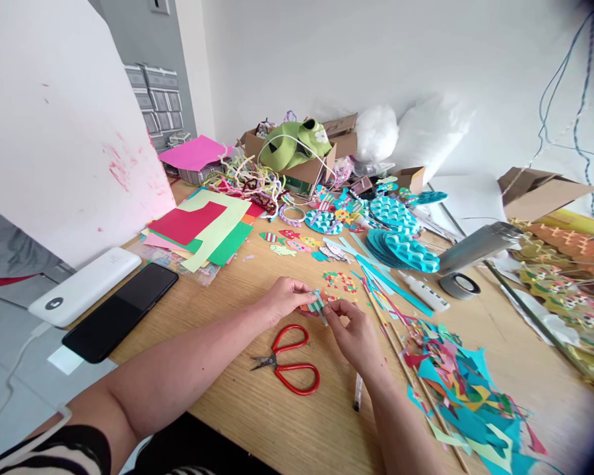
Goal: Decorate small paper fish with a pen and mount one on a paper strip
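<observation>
Both hands meet over the table, pinching a small striped paper piece in green and white between them. My left hand grips its left side with thumb and fingertips. From the right, my right hand holds its other edge. Fingertips cover parts of the piece, so its full outline is hidden. Just below lie red-handled scissors, apart from both hands, blades pointing left. A pen rests beside my right wrist. Several colourful paper fish cut-outs are spread beyond the hands, with small red and green bits nearer.
Coloured paper sheets lie at left, near a black phone and a white power bank. Paper scraps and thin sticks cover the right. Teal scalloped discs, a glue bottle and a steel flask stand behind.
</observation>
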`<act>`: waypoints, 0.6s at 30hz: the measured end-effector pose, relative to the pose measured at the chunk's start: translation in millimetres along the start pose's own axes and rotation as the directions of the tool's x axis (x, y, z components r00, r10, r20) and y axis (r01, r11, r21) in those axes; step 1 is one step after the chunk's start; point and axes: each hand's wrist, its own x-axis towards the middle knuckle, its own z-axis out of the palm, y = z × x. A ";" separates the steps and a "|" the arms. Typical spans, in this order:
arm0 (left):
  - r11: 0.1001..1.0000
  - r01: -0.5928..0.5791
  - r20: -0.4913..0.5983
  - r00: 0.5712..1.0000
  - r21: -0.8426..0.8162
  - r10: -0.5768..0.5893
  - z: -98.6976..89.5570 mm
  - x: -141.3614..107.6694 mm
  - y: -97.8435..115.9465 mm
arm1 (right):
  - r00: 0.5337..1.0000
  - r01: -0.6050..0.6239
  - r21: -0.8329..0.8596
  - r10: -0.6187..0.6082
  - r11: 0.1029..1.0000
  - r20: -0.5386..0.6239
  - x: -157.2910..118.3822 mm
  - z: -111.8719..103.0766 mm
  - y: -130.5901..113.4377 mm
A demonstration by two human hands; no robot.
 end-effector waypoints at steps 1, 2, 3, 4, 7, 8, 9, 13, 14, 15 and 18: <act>1.000 0.001 -0.001 1.000 0.003 -0.001 -0.1 0.1 -0.2 | 1.000 -0.001 0.000 0.001 1.000 0.001 0.0 0.2 0.3; 1.000 0.002 -0.003 1.000 0.005 -0.002 -0.2 0.1 -0.3 | 1.000 -0.003 -0.001 0.003 1.000 0.002 0.1 0.3 0.6; 1.000 0.002 -0.005 1.000 0.007 -0.002 -0.2 0.2 -0.4 | 1.000 -0.007 -0.002 0.007 1.000 0.004 0.1 0.5 0.8; 1.000 0.003 -0.006 1.000 0.009 -0.003 -0.1 0.1 -0.3 | 1.000 -0.009 -0.004 0.010 1.000 0.006 0.2 0.6 0.9; 1.000 0.007 -0.012 1.000 0.015 -0.007 0.5 -0.1 0.2 | 1.000 -0.010 -0.004 0.010 1.000 0.010 0.5 0.8 0.6; 1.000 0.009 -0.015 1.000 0.016 -0.009 0.8 -0.2 0.6 | 1.000 -0.009 -0.002 0.009 1.000 0.008 0.5 0.8 0.3; 1.000 0.011 -0.019 1.000 0.017 -0.011 1.1 -0.3 1.0 | 1.000 -0.007 0.002 0.007 1.000 0.004 0.5 0.8 0.0; 1.000 0.014 -0.036 0.999 0.018 -0.013 2.1 -1.4 3.1 | 1.000 -0.003 0.014 0.003 1.000 -0.010 0.0 1.1 -0.2; 1.000 0.013 -0.040 0.999 0.017 -0.012 2.3 -1.8 3.7 | 1.000 -0.006 0.015 0.006 1.000 -0.009 -0.2 1.2 0.0; 1.000 0.013 -0.044 0.999 0.017 -0.012 2.5 -2.1 4.2 | 1.000 -0.011 0.017 0.011 1.000 -0.006 -0.3 1.3 0.4; 1.000 0.014 -0.053 0.999 0.015 -0.013 3.0 -2.8 5.6 | 1.000 -0.030 0.029 0.030 0.999 0.007 -0.6 1.7 1.4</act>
